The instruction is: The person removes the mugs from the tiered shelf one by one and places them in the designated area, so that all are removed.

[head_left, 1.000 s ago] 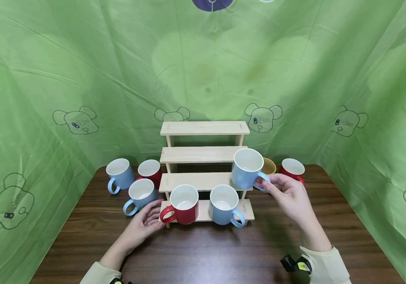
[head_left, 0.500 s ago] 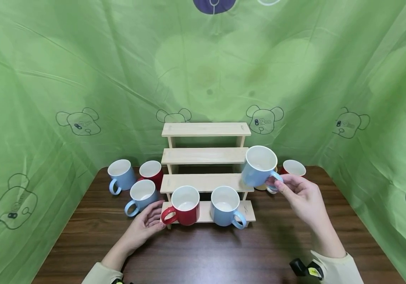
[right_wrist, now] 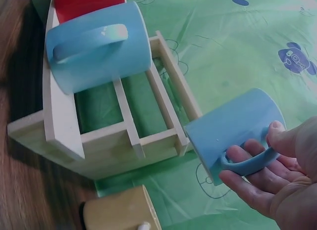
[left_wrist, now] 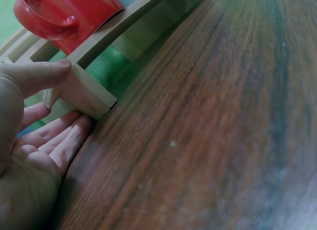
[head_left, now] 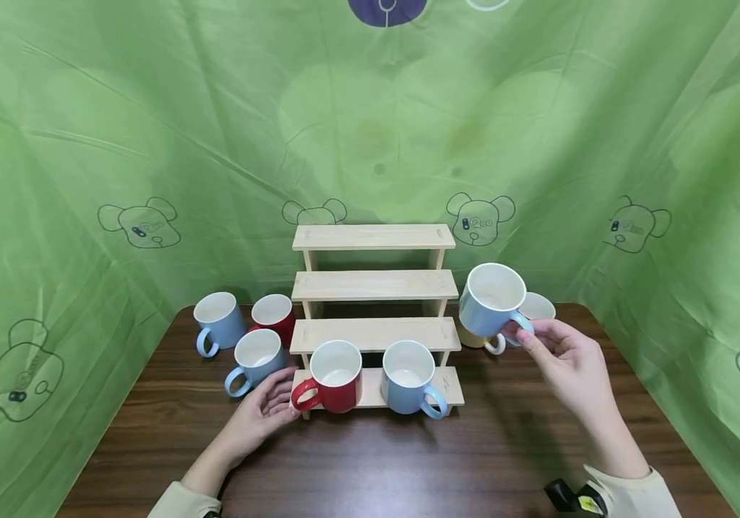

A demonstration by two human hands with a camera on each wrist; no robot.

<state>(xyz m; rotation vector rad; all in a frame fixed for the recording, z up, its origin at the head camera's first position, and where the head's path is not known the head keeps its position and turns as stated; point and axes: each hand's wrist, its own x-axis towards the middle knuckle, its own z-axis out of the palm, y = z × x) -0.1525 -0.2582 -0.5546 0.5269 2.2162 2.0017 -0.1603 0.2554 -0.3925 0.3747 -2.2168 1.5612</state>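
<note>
My right hand (head_left: 567, 363) holds a light blue mug (head_left: 491, 302) by its handle, raised in the air to the right of the stepped wooden shelf (head_left: 375, 334). The right wrist view shows fingers through the handle of this mug (right_wrist: 240, 131), thumb on top. At the shelf's lower left end is my left hand (head_left: 262, 410), its thumb and fingers gripping the end of the bottom board (left_wrist: 81, 91). On that bottom step stand a red mug (head_left: 337, 378), handle to the left, and another light blue mug (head_left: 407, 378), handle to the right.
Left of the shelf stand two light blue mugs (head_left: 219, 320) and a red mug (head_left: 274, 316). A yellow mug (right_wrist: 121, 210) is beside the shelf's right side, partly hidden in the head view. Behind the held mug is another mug (head_left: 538, 306). Green cloth (head_left: 370, 129) surrounds the dark table.
My right hand has carried the light blue mug rightward, away from over the shelf's second step. The left hand and the mugs on the bottom step stay in place.
</note>
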